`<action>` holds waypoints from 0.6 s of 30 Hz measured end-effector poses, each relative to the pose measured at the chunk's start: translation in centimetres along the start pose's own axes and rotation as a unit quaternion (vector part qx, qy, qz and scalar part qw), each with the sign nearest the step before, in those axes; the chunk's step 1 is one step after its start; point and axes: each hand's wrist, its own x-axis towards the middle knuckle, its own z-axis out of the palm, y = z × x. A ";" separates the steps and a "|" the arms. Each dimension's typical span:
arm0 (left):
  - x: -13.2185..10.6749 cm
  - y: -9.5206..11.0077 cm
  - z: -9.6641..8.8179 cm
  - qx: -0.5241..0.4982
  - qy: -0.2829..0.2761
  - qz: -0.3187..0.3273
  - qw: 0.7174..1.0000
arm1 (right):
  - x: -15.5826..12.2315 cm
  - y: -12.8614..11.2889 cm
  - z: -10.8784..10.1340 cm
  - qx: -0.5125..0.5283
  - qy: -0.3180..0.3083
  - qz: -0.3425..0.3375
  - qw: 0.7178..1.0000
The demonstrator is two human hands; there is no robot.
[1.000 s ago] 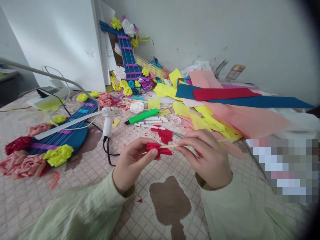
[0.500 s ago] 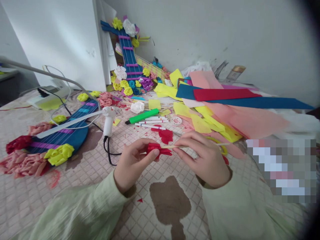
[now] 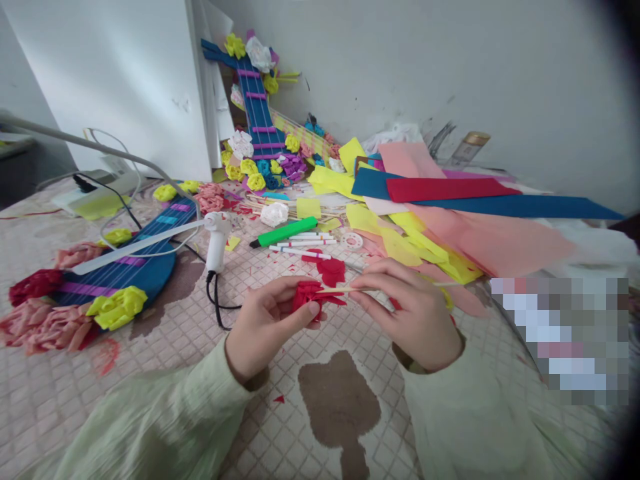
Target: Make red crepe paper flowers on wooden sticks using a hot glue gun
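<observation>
Between the thumb and fingers of my left hand (image 3: 270, 323) is a red crepe paper flower (image 3: 305, 292), its cut strips pointing right. My right hand (image 3: 413, 317) pinches a thin wooden stick (image 3: 337, 291), which lies level. The stick's left end reaches the red paper; whether it goes inside is hidden. Its other end sticks out beyond my right hand. Just past my hands lie red paper pieces (image 3: 331, 272) on the patterned tablecloth (image 3: 270, 427).
A white glue gun (image 3: 216, 248) with a black cord stands left of centre. Behind my hands are a green pen (image 3: 287, 232) and several white markers (image 3: 305, 245). Paper-flowered blue guitars (image 3: 155, 267) lie left and lean at the back. Coloured paper strips (image 3: 450, 190) pile up right.
The red paper has turned in my left hand and looks more bunched. My right hand has shifted slightly right with the stick.
</observation>
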 end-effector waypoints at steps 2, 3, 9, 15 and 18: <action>0.2 0.1 -0.1 -0.027 -0.002 -0.036 0.999 | 0.0 0.0 0.0 -0.010 0.010 -0.004 1.000; 0.3 0.1 -0.2 -0.039 -0.006 -0.052 0.998 | 0.1 0.0 0.0 -0.011 0.009 -0.004 1.000; 0.7 0.3 -0.6 -0.106 -0.039 -0.089 0.990 | 0.0 -0.1 0.0 0.003 0.011 0.002 1.000; 0.5 -0.2 -0.6 -0.046 -0.023 -0.003 0.999 | 0.2 -0.4 -0.2 0.038 0.038 0.028 0.998; 0.4 -0.5 -0.6 0.008 -0.011 0.030 0.999 | 0.1 -0.6 -0.1 0.057 0.039 0.035 0.997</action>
